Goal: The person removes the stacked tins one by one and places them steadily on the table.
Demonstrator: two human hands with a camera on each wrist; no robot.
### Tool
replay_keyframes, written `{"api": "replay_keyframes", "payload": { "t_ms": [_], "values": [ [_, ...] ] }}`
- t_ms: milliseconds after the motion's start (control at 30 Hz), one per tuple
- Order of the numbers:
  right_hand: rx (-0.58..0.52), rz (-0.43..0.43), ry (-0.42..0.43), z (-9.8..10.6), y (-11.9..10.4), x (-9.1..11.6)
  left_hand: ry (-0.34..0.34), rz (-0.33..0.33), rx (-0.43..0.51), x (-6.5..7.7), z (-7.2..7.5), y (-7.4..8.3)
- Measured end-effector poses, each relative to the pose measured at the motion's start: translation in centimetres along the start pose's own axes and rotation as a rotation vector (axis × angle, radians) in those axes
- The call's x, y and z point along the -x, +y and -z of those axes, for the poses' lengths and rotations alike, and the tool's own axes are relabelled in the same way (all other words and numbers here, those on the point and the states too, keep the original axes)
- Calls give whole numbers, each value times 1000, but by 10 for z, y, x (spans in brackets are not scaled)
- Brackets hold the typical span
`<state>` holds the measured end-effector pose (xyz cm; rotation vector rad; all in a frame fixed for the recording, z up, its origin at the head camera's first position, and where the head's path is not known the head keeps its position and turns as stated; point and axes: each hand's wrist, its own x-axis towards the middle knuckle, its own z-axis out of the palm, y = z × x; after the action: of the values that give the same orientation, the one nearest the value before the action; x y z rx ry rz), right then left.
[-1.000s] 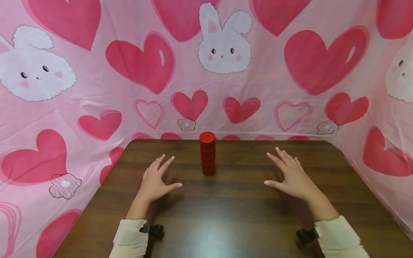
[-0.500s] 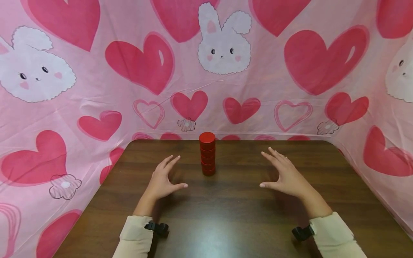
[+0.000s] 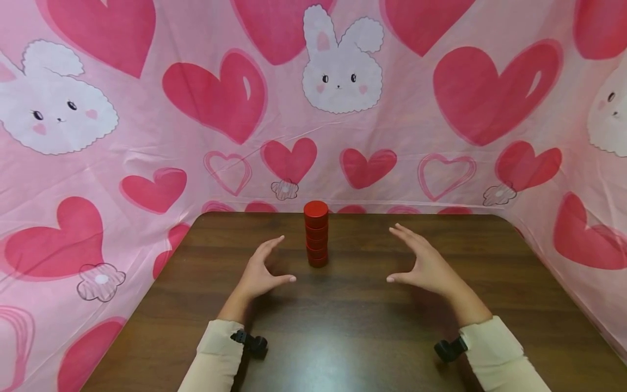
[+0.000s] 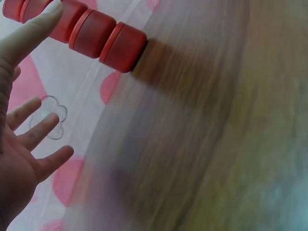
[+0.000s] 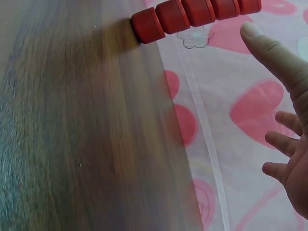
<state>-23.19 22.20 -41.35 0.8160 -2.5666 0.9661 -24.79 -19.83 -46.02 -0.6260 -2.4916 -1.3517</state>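
A stack of several round red containers (image 3: 317,234) stands upright near the back of the table in the head view. My left hand (image 3: 262,272) is just left of it, thumb and fingers spread apart, touching nothing. On the other side and farther off, my right hand (image 3: 426,267) faces the stack with fingers extended and nothing in them. The left wrist view shows the red containers (image 4: 123,47) beyond the left thumb (image 4: 36,29). From the right wrist, the red containers (image 5: 173,18) appear beyond the right thumb (image 5: 274,48), apart from it.
The brown wood-grain table (image 3: 323,321) reaches back to a pink curtain (image 3: 401,120) printed with hearts and rabbits, which also hangs along both sides. A black wrist strap with a camera (image 3: 252,343) is on the left wrist, and another wrist camera (image 3: 448,349) is on the right.
Both hands have moved inward toward the red stack, the left one to the right and the right one to the left. The stack has stayed in place.
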Motion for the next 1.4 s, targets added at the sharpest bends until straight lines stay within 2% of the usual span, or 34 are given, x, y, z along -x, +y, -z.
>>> {"api": "replay_keyframes", "payload": {
  "t_ms": [167, 567, 833, 1067, 1400],
  "values": [
    [-22, -4, -14, -4, -2, -5, -15, 31, 55, -4, -7, -1],
    [-53, 5, -8, -13, -5, -17, -104, 122, 150, -17, -22, -2],
    [-78, 27, -7, -22, -9, -26, -144, 214, 301, -24, -30, -6],
    [-103, 22, -12, -29, -15, -35, -177, 195, 448, -35, -37, -7],
    [-144, -16, 10, -38, -21, -46, -133, 201, 442, -43, -51, -12]
  ]
}}
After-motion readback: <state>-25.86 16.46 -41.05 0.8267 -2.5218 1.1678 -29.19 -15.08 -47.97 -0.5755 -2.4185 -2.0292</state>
